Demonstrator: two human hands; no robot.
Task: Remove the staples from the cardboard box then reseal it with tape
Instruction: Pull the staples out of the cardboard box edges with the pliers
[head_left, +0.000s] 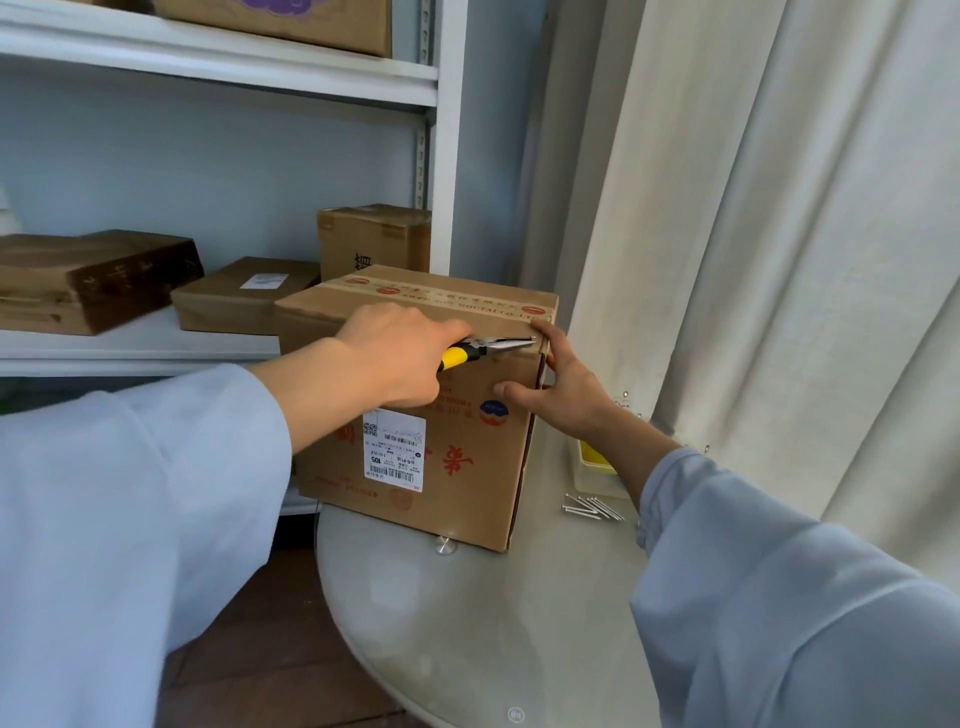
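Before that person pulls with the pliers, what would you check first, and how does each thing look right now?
1. Pliers gripped firmly by the left hand: ok.
2. Plier tips at the box's top right corner edge: ok.
3. Tips actually clamped on a staple: cannot tell, too small.
4. Right hand bracing the box corner: ok.
5. Right fingers clear of the plier tips: not ok, one fingertip is right beside them.
6. Box sitting fully on the table: ok.

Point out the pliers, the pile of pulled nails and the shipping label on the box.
pliers (506, 344): head view, on the metal jaws near the box's top corner.
pile of nails (592, 508): head view, middle of the pile.
shipping label (396, 451): head view, centre of the white sticker.
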